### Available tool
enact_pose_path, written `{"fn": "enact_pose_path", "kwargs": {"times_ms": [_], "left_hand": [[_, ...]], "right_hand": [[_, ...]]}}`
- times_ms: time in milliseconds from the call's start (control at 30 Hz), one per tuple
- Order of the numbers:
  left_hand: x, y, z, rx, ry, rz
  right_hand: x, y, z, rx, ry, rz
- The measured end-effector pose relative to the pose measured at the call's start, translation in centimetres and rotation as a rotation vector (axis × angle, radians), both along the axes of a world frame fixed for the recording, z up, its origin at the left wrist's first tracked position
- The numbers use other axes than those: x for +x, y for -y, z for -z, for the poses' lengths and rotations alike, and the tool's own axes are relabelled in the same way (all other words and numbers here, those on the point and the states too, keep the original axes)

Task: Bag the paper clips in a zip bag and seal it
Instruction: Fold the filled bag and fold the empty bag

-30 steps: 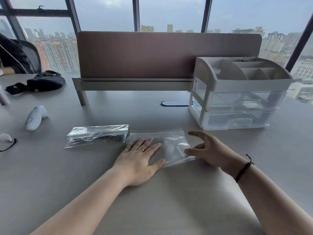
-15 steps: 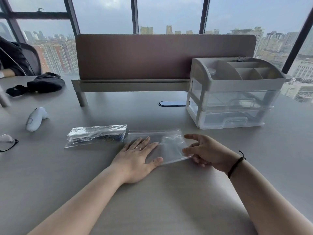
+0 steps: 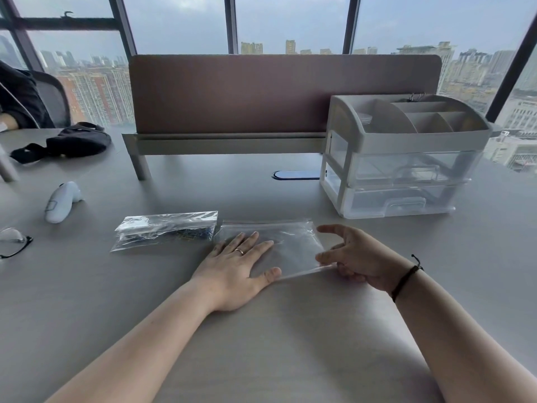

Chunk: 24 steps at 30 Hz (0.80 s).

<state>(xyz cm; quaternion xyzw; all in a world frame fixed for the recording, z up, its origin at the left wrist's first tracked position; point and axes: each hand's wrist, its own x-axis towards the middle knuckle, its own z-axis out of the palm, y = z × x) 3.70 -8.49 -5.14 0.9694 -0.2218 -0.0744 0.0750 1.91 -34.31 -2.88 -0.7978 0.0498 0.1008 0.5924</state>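
A person is sitting at a smooth grey table (image 3: 290, 330), seen from a head camera looking down at two bare forearms. An empty clear zip bag (image 3: 293, 242) is lying flat in the middle of the table. The left hand (image 3: 235, 271) is lying palm down on the bag's left half, fingers straight and spread, pressing the thin, glossy film; a ring (image 3: 239, 251) is showing on one finger. The right hand (image 3: 354, 257) is pinching the bag's near right corner between thumb and curled fingers, with the index finger stretched out above the right edge. A dark cord bracelet (image 3: 405, 277) is circling the right wrist.

Just left of the bag, touching or nearly touching it, a crinkled clear packet (image 3: 165, 229) is lying on the table with small blue and yellow paper clips (image 3: 189, 233) inside it.

Farther left, a white rounded controller (image 3: 61, 201) and, at the frame's edge, dark-rimmed glasses (image 3: 14, 242) are resting. A black pouch (image 3: 75, 142) is sitting at the far left. Behind the bags a brown divider panel (image 3: 284, 94) is standing on a grey metal base. At the right a plastic organiser (image 3: 406, 158) is standing, with grey open compartments on top and two clear drawers below. Tall windows (image 3: 290, 21) behind are showing a hazy city skyline. Nothing is lying between the hands and the bag.
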Motion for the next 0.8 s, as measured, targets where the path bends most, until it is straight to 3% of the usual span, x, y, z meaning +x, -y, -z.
{"fn": "enact_pose_path", "kwargs": {"times_ms": [233, 400, 600, 800], "left_hand": [[0.1, 0.0, 0.0, -0.064, 0.021, 0.009], [0.3, -0.8, 0.2, -0.239, 0.188, 0.001], [-0.2, -1.4, 0.1, -0.447, 0.277, 0.182], [-1.2, -0.9, -0.2, -0.363, 0.308, 0.279]], "right_hand": [[-0.1, 0.0, 0.1, -0.232, 0.07, 0.01], [-0.2, -0.3, 0.0, -0.336, 0.114, -0.029], [-0.3, -0.5, 0.0, -0.424, 0.145, -0.035], [-0.1, -0.5, 0.0, -0.397, 0.115, 0.01]]}}
